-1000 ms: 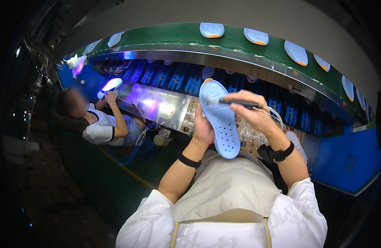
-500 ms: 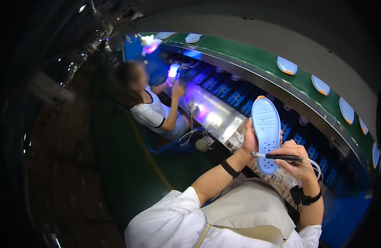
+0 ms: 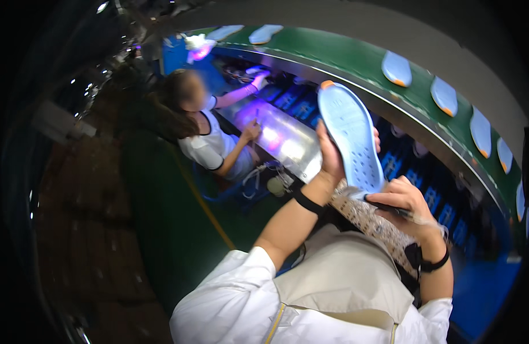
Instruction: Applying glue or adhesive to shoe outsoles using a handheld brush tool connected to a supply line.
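Observation:
A light blue shoe sole (image 3: 351, 135) with an orange tip is held up in front of me, tip at the far end and small holes in its near half. My left hand (image 3: 331, 150) is closed round it, thumb on the left edge and fingertips on the right. At the sole's near end, my right hand (image 3: 410, 203) grips a black-handled brush (image 3: 390, 208) with a thin tube trailing by the wrist. The brush's pale head is at the near end of the sole; motion blur hides whether it touches.
Beyond my hands curves a green conveyor belt (image 3: 344, 54) carrying several blue soles (image 3: 396, 67). A metal edge runs along it, above blue racks. At left, a co-worker (image 3: 210, 129) sits by a shiny metal plate (image 3: 287, 140) under purple light. A speckled surface (image 3: 364, 221) lies below my hands.
The sole has risen and moved left, tilting its tip leftward. The brush has gone from across the holes to the sole's near end. The co-worker's far hand has reached toward the racks.

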`<state>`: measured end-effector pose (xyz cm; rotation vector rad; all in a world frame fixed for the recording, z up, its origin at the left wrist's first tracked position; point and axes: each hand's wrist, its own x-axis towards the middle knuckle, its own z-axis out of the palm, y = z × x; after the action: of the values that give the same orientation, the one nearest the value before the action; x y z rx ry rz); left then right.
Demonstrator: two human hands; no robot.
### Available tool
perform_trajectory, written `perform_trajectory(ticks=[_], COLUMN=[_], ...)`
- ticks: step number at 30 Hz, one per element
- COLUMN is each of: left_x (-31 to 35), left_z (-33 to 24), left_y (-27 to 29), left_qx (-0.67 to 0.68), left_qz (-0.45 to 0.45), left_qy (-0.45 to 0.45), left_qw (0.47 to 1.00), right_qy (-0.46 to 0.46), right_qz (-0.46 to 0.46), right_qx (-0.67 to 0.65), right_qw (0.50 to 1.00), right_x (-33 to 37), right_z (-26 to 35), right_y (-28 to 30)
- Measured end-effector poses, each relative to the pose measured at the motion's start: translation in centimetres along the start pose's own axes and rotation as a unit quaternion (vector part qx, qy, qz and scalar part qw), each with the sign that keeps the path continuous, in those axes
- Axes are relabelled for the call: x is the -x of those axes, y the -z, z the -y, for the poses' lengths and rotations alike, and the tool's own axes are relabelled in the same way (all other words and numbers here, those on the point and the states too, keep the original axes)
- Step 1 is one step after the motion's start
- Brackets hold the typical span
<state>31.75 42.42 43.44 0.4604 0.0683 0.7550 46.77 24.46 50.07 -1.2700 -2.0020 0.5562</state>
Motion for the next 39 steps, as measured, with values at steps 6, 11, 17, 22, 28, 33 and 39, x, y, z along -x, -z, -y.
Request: perform_trajectory(ticks=[6, 11, 17, 22, 28, 33, 39], left_x=[-0.9, -2.5, -4.9, -6.4, -7.6, -7.7, -7.2], left_z=[-2.0, -2.4, -2.0, -0.4, 0.6, 0.5, -0.3], left_y=[-1.1, -1.8, -5.0, -5.0, -5.2, -5.0, -3.2], left_qx=[-0.023, -0.088, -0.324, -0.375, -0.539, -0.623, -0.593], left_qz=[0.061, 0.119, 0.162, 0.181, 0.128, 0.138, 0.111], left_qy=[0.024, 0.095, 0.112, 0.178, 0.286, 0.288, 0.338], left_qw=[0.998, 0.984, 0.925, 0.892, 0.782, 0.714, 0.722], right_qy=[-0.031, 0.024, 0.038, 0.015, 0.046, 0.002, -0.003], right_qz=[-0.067, 0.013, 0.029, -0.004, 0.058, 0.127, -0.007], right_qx=[-0.015, -0.038, 0.088, 0.135, 0.113, 0.200, 0.201], right_qw=[0.997, 0.999, 0.995, 0.991, 0.991, 0.971, 0.980], right_x=[-0.6, -0.4, -0.5, -0.4, -0.5, -0.2, -0.3], right_z=[-0.7, -0.4, 0.1, -0.5, 0.5, 0.0, -0.8], right_y=[1.3, 2.6, 1.9, 2.7, 2.8, 2.5, 2.4])
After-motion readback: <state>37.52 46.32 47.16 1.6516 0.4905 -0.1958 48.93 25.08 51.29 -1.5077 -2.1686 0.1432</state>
